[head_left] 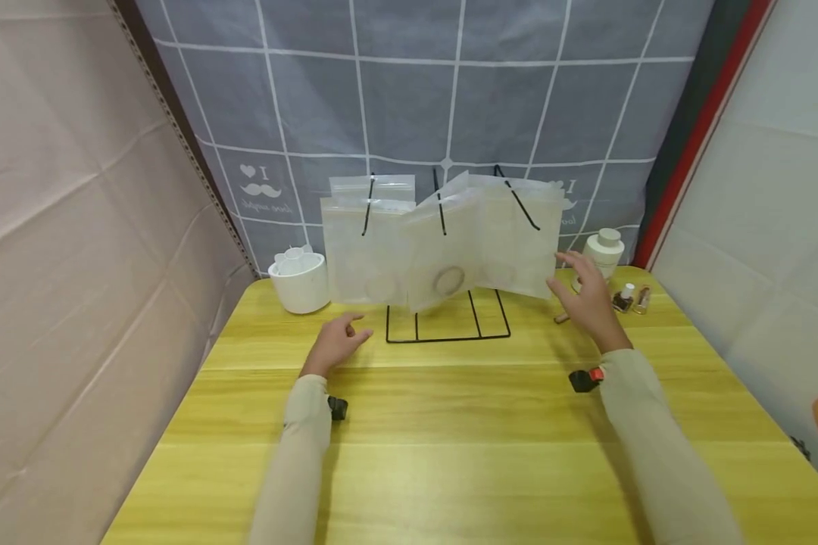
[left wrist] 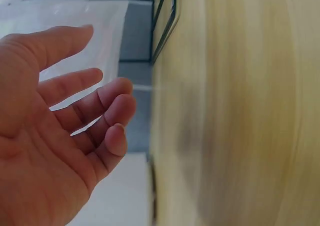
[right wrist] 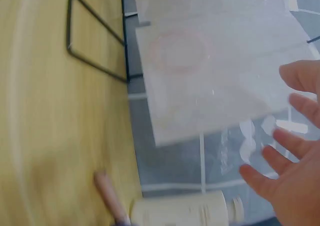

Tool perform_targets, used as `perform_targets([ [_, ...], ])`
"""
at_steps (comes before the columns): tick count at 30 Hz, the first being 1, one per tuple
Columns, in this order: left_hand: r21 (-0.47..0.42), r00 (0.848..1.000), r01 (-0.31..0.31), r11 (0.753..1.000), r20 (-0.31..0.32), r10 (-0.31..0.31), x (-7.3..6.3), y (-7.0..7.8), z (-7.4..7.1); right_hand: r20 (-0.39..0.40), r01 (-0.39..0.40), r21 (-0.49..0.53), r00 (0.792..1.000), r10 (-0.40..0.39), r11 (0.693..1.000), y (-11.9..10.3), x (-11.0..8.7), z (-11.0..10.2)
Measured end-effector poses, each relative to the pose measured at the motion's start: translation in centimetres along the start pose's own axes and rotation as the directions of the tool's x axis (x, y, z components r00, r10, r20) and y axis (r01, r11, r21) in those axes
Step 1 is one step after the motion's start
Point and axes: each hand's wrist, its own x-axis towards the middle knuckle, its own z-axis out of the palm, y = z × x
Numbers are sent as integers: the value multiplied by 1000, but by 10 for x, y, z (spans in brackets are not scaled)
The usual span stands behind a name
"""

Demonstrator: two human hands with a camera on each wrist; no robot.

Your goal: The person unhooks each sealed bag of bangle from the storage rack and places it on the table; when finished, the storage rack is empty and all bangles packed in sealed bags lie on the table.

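Observation:
Several translucent zip bags hang from the hooks of a black wire rack (head_left: 448, 340). A left bag (head_left: 354, 253), a middle bag (head_left: 419, 253) and a right bag (head_left: 521, 235) overlap, each with a faint ring-shaped item inside. My left hand (head_left: 334, 344) hovers over the table in front of the left bag, fingers loosely bent and holding nothing. Close to the right bag's outer edge is my right hand (head_left: 589, 303); in the right wrist view its fingers (right wrist: 295, 143) are spread, with nothing between them. Whether a fingertip touches that bag, I cannot tell.
Left of the bags stands a white round container (head_left: 300, 291) with pale items in it. Behind my right hand is a white bottle (head_left: 605, 250). Small bottles (head_left: 623, 299) and a thin brownish stick (head_left: 562, 318) lie nearby. A grey checked cloth (head_left: 409, 98) hangs behind.

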Motion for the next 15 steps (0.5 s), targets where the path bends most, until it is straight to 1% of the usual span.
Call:
perform_targets([
  [3, -66, 997, 7, 998, 79, -2, 13, 5, 19, -52, 0, 32, 999, 2, 999, -2, 13, 9],
  [5, -90, 995, 29, 996, 102, -19, 20, 7, 30, -103, 17, 47, 995, -12, 999, -5, 18, 15],
  [7, -114, 992, 61, 992, 116, -48, 24, 9, 38, -165, 36, 59, 986, -26, 998, -9, 19, 21],
  [9, -137, 990, 101, 985, 111, -86, 28, 11, 45, -223, 56, 71, 974, -39, 996, -13, 20, 26],
  [11, -146, 989, 125, 981, 93, -112, 30, 13, 50, -264, 74, 82, 963, -50, 994, -17, 20, 30],
  [13, -155, 988, 143, 978, 74, -132, 32, 14, 53, -279, 79, 83, 959, -53, 993, -20, 21, 32],
  [15, -163, 987, 156, 974, 51, -150, 34, 16, 56, -272, 89, 96, 961, -59, 991, -23, 21, 32],
])
